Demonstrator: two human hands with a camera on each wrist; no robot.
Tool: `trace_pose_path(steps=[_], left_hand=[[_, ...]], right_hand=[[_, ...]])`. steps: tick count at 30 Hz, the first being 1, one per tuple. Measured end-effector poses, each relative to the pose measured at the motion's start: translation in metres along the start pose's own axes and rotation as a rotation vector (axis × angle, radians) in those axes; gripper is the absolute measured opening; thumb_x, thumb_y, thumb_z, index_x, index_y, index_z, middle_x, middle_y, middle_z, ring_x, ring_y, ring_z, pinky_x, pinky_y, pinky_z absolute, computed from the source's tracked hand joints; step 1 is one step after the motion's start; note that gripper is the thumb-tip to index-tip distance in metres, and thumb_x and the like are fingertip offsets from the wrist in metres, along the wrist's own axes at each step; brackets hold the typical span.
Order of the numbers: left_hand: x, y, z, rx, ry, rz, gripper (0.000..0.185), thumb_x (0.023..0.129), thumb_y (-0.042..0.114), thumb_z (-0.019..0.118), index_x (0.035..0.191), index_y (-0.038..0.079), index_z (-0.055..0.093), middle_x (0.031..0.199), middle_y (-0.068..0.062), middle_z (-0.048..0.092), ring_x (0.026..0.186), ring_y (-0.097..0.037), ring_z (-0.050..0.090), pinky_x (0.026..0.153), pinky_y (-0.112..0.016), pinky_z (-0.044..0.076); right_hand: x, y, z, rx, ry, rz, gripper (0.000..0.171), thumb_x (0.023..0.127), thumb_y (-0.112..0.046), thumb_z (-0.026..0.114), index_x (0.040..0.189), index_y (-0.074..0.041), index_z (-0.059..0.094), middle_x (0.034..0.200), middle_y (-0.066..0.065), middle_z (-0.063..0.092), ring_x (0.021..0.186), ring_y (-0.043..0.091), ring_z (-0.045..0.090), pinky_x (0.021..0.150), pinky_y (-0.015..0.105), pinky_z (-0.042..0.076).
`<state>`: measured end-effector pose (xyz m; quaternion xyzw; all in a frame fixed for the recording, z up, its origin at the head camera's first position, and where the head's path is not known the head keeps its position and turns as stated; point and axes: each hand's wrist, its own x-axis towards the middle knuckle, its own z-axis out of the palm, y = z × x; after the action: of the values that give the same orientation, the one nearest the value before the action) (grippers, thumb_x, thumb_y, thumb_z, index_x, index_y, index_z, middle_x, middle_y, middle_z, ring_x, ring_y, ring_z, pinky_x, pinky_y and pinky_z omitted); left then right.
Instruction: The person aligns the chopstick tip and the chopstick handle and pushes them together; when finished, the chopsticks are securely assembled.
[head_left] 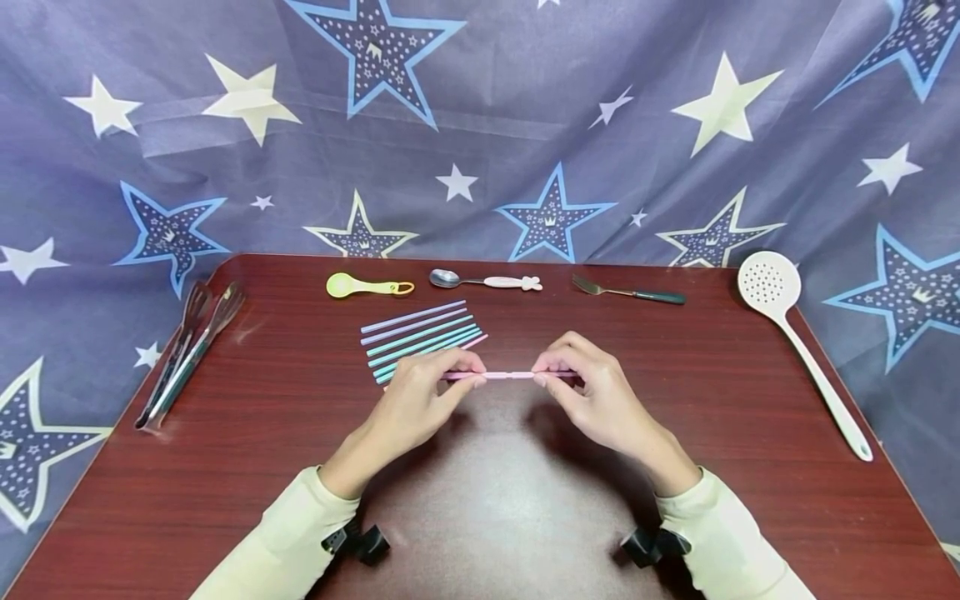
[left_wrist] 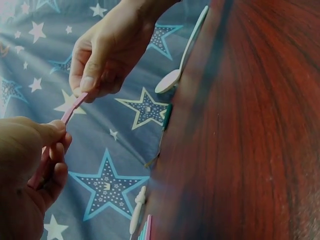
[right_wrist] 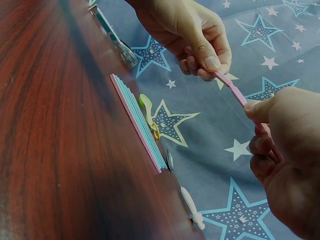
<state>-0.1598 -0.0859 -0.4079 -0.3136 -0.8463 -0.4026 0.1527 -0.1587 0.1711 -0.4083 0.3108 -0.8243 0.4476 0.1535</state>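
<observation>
Pink plastic is showing between both sets of fingers: the left hand (head_left: 420, 392) and the right hand (head_left: 592, 392) are each pinching one end of a thin pink plastic straw (head_left: 498, 376), holding it level just above the dark red wooden tabletop (head_left: 495, 500), near its middle. The left wrist view is showing the left thumb and forefinger pressing together on the straw's end, and the right wrist view is showing the same for the right hand. Just behind the left hand, a row of pastel plastic straws (head_left: 420, 337) is lying side by side on the tabletop. Farther back, a yellow-green plastic spoon (head_left: 367, 287), a metal spoon with a white handle (head_left: 483, 281) and a fork with a dark green handle (head_left: 630, 291) are lying in a line. Metal tongs (head_left: 187, 350) are resting at the left edge, a white slotted ladle (head_left: 798, 342) at the right.
</observation>
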Motion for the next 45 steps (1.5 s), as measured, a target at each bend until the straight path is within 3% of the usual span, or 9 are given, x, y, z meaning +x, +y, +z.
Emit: trace_pose_path(steps=[7, 16, 24, 31, 38, 45], left_hand=[[-0.001, 0.000, 0.002, -0.039, 0.007, 0.017, 0.006, 0.093, 0.009, 0.075, 0.098, 0.010, 0.071, 0.084, 0.003, 0.071, 0.068, -0.003, 0.055, 0.056, -0.019, 0.046], [-0.004, -0.003, 0.011, -0.028, -0.026, 0.004, 0.006, 0.095, 0.011, 0.074, 0.098, 0.011, 0.069, 0.085, 0.003, 0.071, 0.073, -0.004, 0.057, 0.063, -0.019, 0.047], [-0.004, -0.006, 0.017, -0.034, -0.033, -0.021, 0.005, 0.095, 0.010, 0.074, 0.097, 0.010, 0.069, 0.082, 0.002, 0.069, 0.073, -0.005, 0.058, 0.064, -0.029, 0.053], [-0.010, -0.008, 0.009, 0.013, -0.036, -0.093, 0.004, 0.096, 0.014, 0.073, 0.097, 0.012, 0.070, 0.084, 0.004, 0.071, 0.072, -0.004, 0.058, 0.063, -0.025, 0.051], [-0.018, -0.014, -0.002, 0.066, 0.027, -0.162, 0.004, 0.095, 0.014, 0.074, 0.096, 0.013, 0.071, 0.085, 0.005, 0.073, 0.078, -0.005, 0.065, 0.070, -0.031, 0.056], [-0.032, -0.025, -0.019, 0.134, 0.021, -0.222, 0.007, 0.092, 0.017, 0.079, 0.096, 0.018, 0.073, 0.083, 0.008, 0.074, 0.074, -0.003, 0.064, 0.069, -0.026, 0.053]], right_hand=[[0.000, 0.000, 0.003, 0.002, -0.004, -0.008, 0.013, 0.091, 0.000, 0.076, 0.094, -0.012, 0.072, 0.091, -0.004, 0.063, 0.080, 0.005, 0.054, 0.064, 0.020, 0.046], [-0.004, 0.009, 0.012, -0.027, 0.014, -0.086, 0.016, 0.089, 0.004, 0.076, 0.091, -0.011, 0.070, 0.089, -0.003, 0.062, 0.078, 0.007, 0.054, 0.067, 0.015, 0.045], [-0.005, 0.018, 0.019, -0.019, 0.023, -0.111, 0.016, 0.089, 0.004, 0.075, 0.092, -0.010, 0.069, 0.088, -0.003, 0.062, 0.077, 0.008, 0.055, 0.068, 0.016, 0.045], [0.002, 0.021, 0.021, 0.030, -0.022, -0.113, 0.016, 0.087, 0.003, 0.078, 0.096, -0.009, 0.074, 0.091, 0.001, 0.067, 0.081, 0.011, 0.065, 0.071, 0.022, 0.055], [0.004, 0.036, 0.013, 0.016, 0.024, -0.070, 0.019, 0.085, 0.004, 0.080, 0.095, -0.011, 0.077, 0.087, -0.002, 0.069, 0.076, 0.009, 0.059, 0.066, 0.021, 0.047], [0.013, 0.048, 0.017, 0.016, -0.010, 0.029, 0.003, 0.091, -0.009, 0.079, 0.093, -0.010, 0.079, 0.086, -0.003, 0.073, 0.078, 0.007, 0.062, 0.070, 0.033, 0.051]])
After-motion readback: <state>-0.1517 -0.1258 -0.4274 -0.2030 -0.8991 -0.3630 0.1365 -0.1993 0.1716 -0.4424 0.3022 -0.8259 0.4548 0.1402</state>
